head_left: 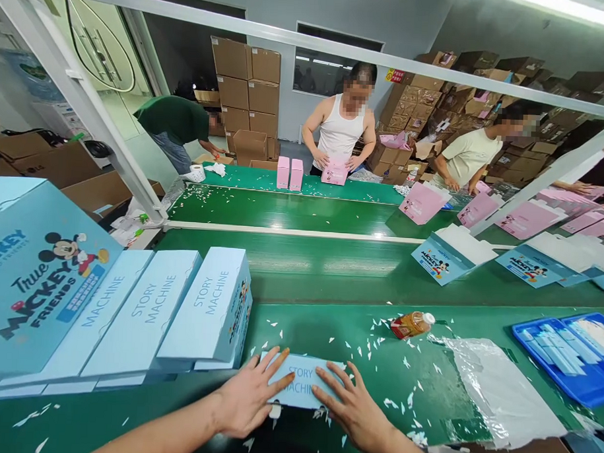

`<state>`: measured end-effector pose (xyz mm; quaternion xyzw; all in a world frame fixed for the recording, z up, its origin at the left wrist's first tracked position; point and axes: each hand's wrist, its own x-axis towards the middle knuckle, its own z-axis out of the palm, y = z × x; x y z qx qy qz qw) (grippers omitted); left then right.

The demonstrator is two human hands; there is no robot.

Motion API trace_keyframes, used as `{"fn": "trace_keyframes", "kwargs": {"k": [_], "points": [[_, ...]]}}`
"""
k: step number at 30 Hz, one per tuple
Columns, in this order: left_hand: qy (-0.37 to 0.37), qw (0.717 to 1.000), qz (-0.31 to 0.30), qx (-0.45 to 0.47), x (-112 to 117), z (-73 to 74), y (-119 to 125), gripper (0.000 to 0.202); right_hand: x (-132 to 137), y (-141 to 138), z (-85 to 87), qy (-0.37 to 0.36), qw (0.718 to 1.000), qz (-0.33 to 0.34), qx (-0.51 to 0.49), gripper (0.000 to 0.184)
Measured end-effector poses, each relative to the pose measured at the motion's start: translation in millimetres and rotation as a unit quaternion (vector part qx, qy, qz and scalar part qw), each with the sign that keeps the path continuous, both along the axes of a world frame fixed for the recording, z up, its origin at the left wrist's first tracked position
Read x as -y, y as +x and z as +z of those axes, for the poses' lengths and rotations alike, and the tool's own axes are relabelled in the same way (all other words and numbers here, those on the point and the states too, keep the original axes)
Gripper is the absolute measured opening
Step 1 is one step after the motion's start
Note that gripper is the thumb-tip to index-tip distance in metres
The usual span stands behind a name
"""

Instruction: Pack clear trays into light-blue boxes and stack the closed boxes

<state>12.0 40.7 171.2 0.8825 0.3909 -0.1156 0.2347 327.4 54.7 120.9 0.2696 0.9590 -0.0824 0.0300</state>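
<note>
A light-blue box (307, 370) marked "STORY MACHINE" lies close to the front edge of the green work surface. My left hand (254, 393) rests on its left part, fingers spread flat over the top panel. On the right part lies my right hand (348, 403), its fingers likewise stretched out and apart. The hands cover some of the lettering. Left of them stand several blue boxes (207, 309) with the same print, side by side. A large blue box face (57, 284) with a cartoon mouse fills the far left.
White paper scraps litter the green surface. A drink bottle (411, 325) lies on its side near a plastic sheet (504, 392) and a blue tray (565, 354). Open blue cartons (452, 255) stand on the belt (325, 267). Across it, a person in a white tank top (342, 125) handles a pink box (335, 173).
</note>
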Motion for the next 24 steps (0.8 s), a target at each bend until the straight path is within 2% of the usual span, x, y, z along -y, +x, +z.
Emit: {"fn": "trace_keyframes", "kwargs": {"k": [3, 6, 9, 12, 14, 16, 17, 19, 21, 23, 24], "points": [[0.022, 0.999, -0.023, -0.042, 4, -8.1, 6, 0.119, 12, -7, -11.8, 0.026, 0.999, -0.020, 0.006, 0.088], [0.050, 0.995, -0.007, -0.087, 8, -21.2, 15, 0.137, 20, -13, -20.1, 0.042, 0.998, -0.038, 0.017, 0.100], [0.056, 0.993, 0.009, -0.105, 10, -29.1, 20, 0.137, 21, -12, -21.1, 0.039, 0.998, -0.043, 0.028, 0.107], [0.060, 0.995, 0.007, -0.075, 14, -32.9, 22, 0.136, 10, -9, -17.2, 0.031, 0.999, -0.035, 0.026, 0.110], [0.075, 0.994, 0.039, -0.062, 19, -37.0, 26, 0.132, 0, -9, -16.3, 0.049, 0.997, -0.060, 0.007, 0.108], [0.093, 0.988, 0.102, -0.061, 24, -42.5, 34, 0.125, -8, -13, -19.9, 0.088, 0.983, -0.157, -0.033, 0.100], [0.100, 0.984, 0.138, -0.061, 27, -45.3, 38, 0.122, -9, -16, -23.4, 0.109, 0.964, -0.232, -0.064, 0.093], [0.099, 0.974, 0.196, -0.060, 28, -49.8, 47, 0.114, -5, -21, -31.9, 0.121, 0.902, -0.387, -0.149, 0.076], [0.071, 0.969, 0.227, -0.064, 25, -52.5, 52, 0.108, 5, -27, -38.0, 0.050, 0.861, -0.451, -0.232, 0.067], [0.021, 0.972, 0.226, -0.064, 20, -53.7, 49, 0.101, 12, -36, -37.7, -0.104, 0.890, -0.363, -0.256, 0.066], [0.004, 0.976, 0.211, -0.054, 17, -53.8, 45, 0.096, 13, -42, -34.7, -0.134, 0.899, -0.324, -0.261, 0.066]]}}
